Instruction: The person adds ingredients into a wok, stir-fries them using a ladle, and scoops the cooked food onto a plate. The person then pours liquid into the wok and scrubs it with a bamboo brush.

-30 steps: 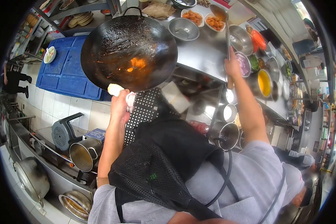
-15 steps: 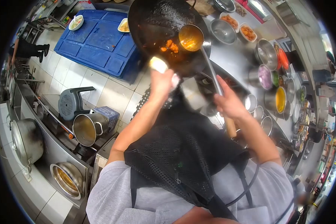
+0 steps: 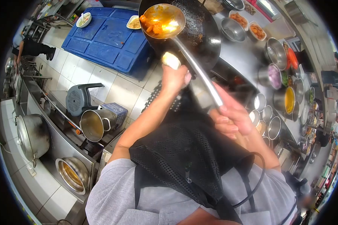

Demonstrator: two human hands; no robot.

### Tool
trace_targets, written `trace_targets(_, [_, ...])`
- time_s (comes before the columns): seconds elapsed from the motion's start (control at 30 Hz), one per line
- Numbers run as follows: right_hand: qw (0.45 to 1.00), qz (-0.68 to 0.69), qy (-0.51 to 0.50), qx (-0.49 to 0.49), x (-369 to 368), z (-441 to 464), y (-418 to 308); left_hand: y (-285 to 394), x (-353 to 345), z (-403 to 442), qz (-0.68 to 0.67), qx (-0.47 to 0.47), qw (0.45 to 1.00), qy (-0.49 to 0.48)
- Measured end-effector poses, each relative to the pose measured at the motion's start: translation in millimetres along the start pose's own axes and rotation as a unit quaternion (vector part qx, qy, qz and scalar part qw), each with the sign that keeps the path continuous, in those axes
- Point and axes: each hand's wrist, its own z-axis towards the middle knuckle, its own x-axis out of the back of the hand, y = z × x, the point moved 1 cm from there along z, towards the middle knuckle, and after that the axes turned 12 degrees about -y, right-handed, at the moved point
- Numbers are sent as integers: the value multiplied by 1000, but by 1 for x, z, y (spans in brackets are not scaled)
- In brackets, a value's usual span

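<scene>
My right hand (image 3: 233, 114) is wrapped around the handle of a long metal ladle (image 3: 199, 71). Its bowl is raised over the left side of the dark wok (image 3: 201, 33) and holds orange food pieces (image 3: 153, 25) in glossy sauce. My left hand (image 3: 175, 78) is closed on a bunched whitish-yellow cloth (image 3: 171, 60) at the wok's near edge. Whether a wok handle lies inside the cloth is hidden. Apart from a few small bits, the visible part of the wok shows bare, oily metal.
Left of the wok stands a blue chest (image 3: 101, 37) carrying a white bowl (image 3: 83, 20) and a food dish (image 3: 133, 22). Metal bowls (image 3: 233, 30) and ingredient pots (image 3: 285, 100) line the right counter. A stockpot (image 3: 93, 125) and a grey stool (image 3: 79, 99) are lower left. Another person (image 3: 32, 47) stands far left.
The ladle has risen from inside the wok toward the upper left, and the orange pieces are now in its bowl. My right hand has turned with it. My left hand keeps the cloth.
</scene>
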Motion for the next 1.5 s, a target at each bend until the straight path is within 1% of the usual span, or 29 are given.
trace_targets(0.07, [998,54,-15,9,7,-1,-4,11,-6,-7,-15,7,1000,-12])
trace_targets(0.1, [996,82,-14,14,13,-1,-7,-9,-1,4,35,-40,999,7])
trace_targets(0.13, [994,108,-14,20,20,-2,-9,-9,0,7,18,-35,999,-8])
trace_targets(0.2, [989,134,-27,49,39,-1,-11,-1,2,6,-40,-3,999,17])
trace_targets(0.27, [986,142,-18,83,57,-7,-27,-5,17,13,-41,49,998,13])
trace_targets(0.3, [991,86,-2,103,72,-12,-36,-7,23,15,-53,55,997,12])
trace_targets(0.33, [993,-18,59,105,84,-19,-50,-9,28,17,-66,59,996,13])
trace_targets(0.37, [978,-108,134,117,89,-24,-64,-13,35,18,-66,77,995,8])
trace_targets(0.43, [914,-278,268,123,109,-28,-92,-23,48,18,-59,98,993,1])
trace_targets(0.47, [867,-356,328,118,129,-30,-106,-28,53,16,-51,103,993,-3])
trace_targets(0.5, [805,-446,381,91,148,-29,-119,-32,54,15,-57,110,992,-2])
trace_targets(0.53, [731,-528,427,62,169,-28,-133,-36,56,13,-62,116,991,2])
trace_targets(0.63, [624,-628,464,30,238,-29,-177,-45,56,12,-73,142,987,-2])
trace_targets(0.73, [499,-702,504,58,309,-22,-183,-44,54,14,-78,150,986,1])
trace_targets(0.77, [485,-708,506,87,321,-18,-182,-43,54,14,-80,149,986,1])
trace_targets(0.8, [538,-668,508,75,309,-14,-185,-42,55,14,-82,147,986,2])
trace_targets(0.83, [589,-623,511,61,277,-9,-187,-42,56,12,-82,146,986,5])
trace_targets(0.87, [638,-572,513,48,261,-8,-185,-41,56,12,-81,146,986,4])
trace_targets(0.97, [631,-577,515,60,264,-10,-182,-36,57,15,-74,138,988,3])
trace_targets(1.07, [615,-613,492,58,269,-19,-187,-30,54,13,-75,139,988,-6])
trace_targets(1.17, [638,-575,506,83,257,-18,-182,-31,55,14,-98,148,984,-8])
trace_targets(1.23, [747,-450,461,160,247,-19,-174,-28,55,12,-120,160,980,-3])
trace_targets(1.27, [792,-382,433,199,241,-21,-168,-26,53,10,-132,166,977,0])
trace_targets(1.3, [835,-329,375,232,234,-25,-161,-23,53,9,-144,172,975,2])
trace_targets(1.37, [898,-220,245,292,218,-36,-145,-16,55,11,-201,176,964,7])
trace_targets(1.4, [920,-206,201,266,209,-42,-134,-14,57,13,-230,177,957,12])
trace_targets(1.47, [958,-173,106,203,191,-49,-120,-9,68,17,-316,184,930,-29])
trace_targets(1.5, [963,-206,78,152,180,-46,-122,-1,66,12,-319,181,930,-7])
